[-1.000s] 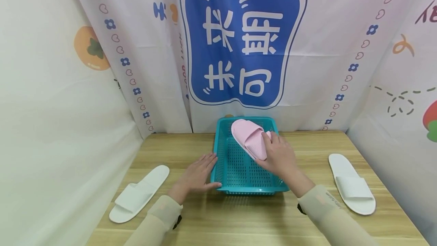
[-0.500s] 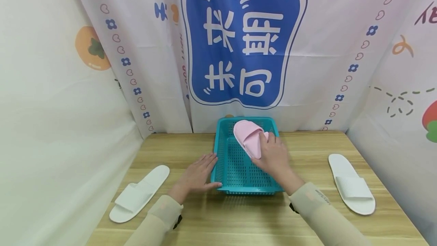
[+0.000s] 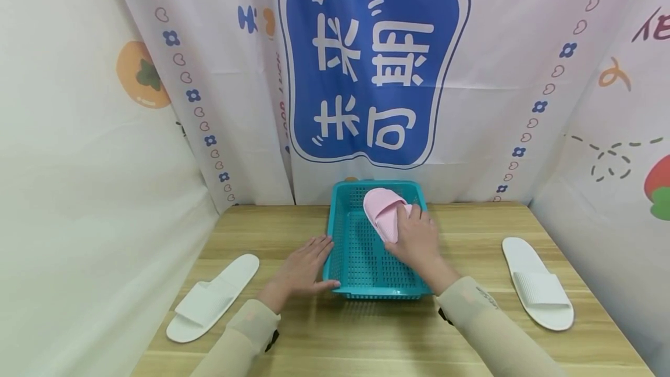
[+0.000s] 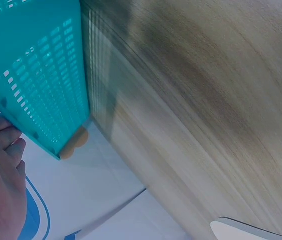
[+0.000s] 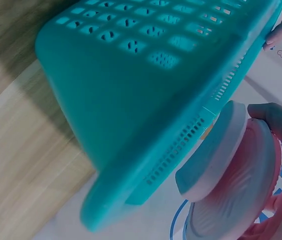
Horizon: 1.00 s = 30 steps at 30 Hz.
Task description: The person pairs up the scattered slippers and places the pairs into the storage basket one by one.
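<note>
A teal perforated basket (image 3: 335, 231) stands at the back middle of the wooden table. My right hand (image 3: 416, 243) grips a pink slipper (image 3: 382, 208) by its heel half, toe pointing away, over the basket's right side. In the right wrist view the pink slipper (image 5: 230, 165) shows its sole beside the basket's wall (image 5: 131, 100), with my fingers (image 5: 275, 120) curled over its edge. My left hand (image 3: 303, 266) lies with straight fingers against the basket's left front corner. The left wrist view shows the basket's wall (image 4: 36, 75) beside that hand (image 4: 1, 175).
One white slipper (image 3: 211, 298) lies on the table at the front left, another white slipper (image 3: 538, 284) at the right. Printed curtains (image 3: 371, 68) close in the back and both sides. The table's front strip (image 3: 356, 336) is bare wood.
My right hand has carried the pink slipper a little farther back and lower into the basket. The left hand has stayed on the basket's corner.
</note>
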Each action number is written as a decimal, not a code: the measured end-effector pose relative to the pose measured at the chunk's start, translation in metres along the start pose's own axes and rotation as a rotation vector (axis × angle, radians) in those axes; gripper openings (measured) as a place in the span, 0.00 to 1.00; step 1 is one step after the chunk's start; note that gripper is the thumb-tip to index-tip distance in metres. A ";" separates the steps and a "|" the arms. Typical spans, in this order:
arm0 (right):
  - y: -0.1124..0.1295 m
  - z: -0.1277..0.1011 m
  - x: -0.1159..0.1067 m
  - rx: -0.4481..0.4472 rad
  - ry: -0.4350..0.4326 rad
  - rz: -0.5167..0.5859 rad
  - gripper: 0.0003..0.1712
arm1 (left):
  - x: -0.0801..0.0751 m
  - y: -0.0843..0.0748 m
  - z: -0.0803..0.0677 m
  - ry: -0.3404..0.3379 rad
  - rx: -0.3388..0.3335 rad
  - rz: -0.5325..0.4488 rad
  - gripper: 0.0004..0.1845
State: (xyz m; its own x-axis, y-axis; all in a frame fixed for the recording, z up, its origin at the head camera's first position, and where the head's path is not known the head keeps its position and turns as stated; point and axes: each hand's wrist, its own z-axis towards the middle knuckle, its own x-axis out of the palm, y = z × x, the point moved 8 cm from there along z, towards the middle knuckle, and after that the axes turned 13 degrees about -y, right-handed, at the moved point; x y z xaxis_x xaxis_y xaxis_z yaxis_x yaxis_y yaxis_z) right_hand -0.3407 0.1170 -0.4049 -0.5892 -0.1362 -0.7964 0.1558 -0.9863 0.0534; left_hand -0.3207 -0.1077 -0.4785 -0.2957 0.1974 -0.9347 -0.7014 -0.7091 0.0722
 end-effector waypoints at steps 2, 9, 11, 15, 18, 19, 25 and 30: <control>0.000 0.001 0.002 0.017 0.014 -0.008 0.53 | 0.000 0.000 0.000 -0.004 0.002 0.002 0.51; 0.002 0.005 0.009 0.073 0.053 -0.013 0.50 | -0.001 0.000 -0.002 -0.006 0.000 -0.008 0.51; 0.003 0.005 0.011 0.084 0.070 -0.024 0.51 | -0.001 0.000 -0.002 -0.002 -0.003 -0.009 0.51; 0.004 0.004 0.017 0.098 0.100 -0.052 0.53 | 0.000 0.001 -0.002 0.002 -0.005 -0.004 0.51; 0.005 0.003 0.022 0.114 0.118 -0.067 0.54 | 0.000 0.001 -0.002 -0.001 -0.002 -0.002 0.51; 0.005 0.003 0.023 0.123 0.124 -0.068 0.55 | 0.000 0.001 -0.002 -0.002 -0.001 -0.001 0.51; 0.004 0.003 0.028 0.165 0.150 -0.078 0.55 | 0.000 0.000 -0.002 -0.009 0.010 0.012 0.51; 0.005 0.004 0.033 0.173 0.174 -0.098 0.55 | 0.001 0.000 -0.003 -0.004 0.006 0.012 0.51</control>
State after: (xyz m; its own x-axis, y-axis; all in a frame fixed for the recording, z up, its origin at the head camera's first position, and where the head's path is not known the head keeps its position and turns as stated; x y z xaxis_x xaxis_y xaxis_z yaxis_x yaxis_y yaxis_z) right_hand -0.3631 0.1071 -0.4286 -0.4469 -0.0364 -0.8938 -0.0421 -0.9972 0.0616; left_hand -0.3193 -0.1096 -0.4801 -0.3066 0.1914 -0.9324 -0.7017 -0.7073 0.0856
